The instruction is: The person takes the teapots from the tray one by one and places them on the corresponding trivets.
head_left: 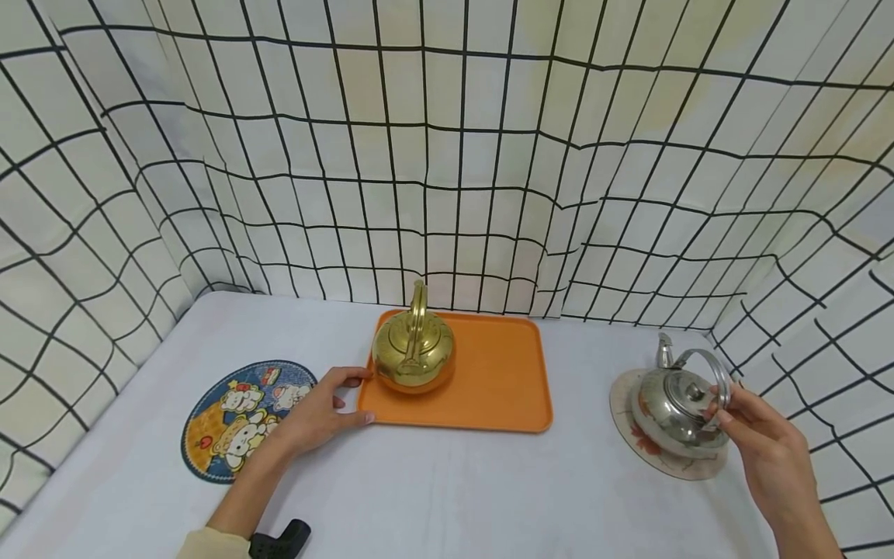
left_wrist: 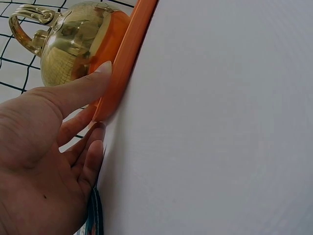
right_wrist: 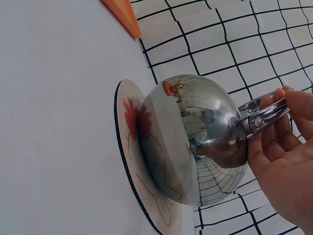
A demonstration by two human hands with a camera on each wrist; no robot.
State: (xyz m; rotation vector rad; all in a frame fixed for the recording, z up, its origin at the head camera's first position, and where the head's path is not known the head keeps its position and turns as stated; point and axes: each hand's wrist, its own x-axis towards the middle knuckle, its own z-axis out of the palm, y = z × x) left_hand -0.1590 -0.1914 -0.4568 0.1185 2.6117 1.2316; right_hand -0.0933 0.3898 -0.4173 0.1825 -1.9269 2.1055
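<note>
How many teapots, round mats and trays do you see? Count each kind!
Teapots: 2, gold teapot and silver teapot
Round mats: 2, blue mat and beige mat
Trays: 1, orange tray
Total: 5

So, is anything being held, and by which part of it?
The right grip holds the silver kettle by its handle; the left grip touches the left end of the orange tray.
</note>
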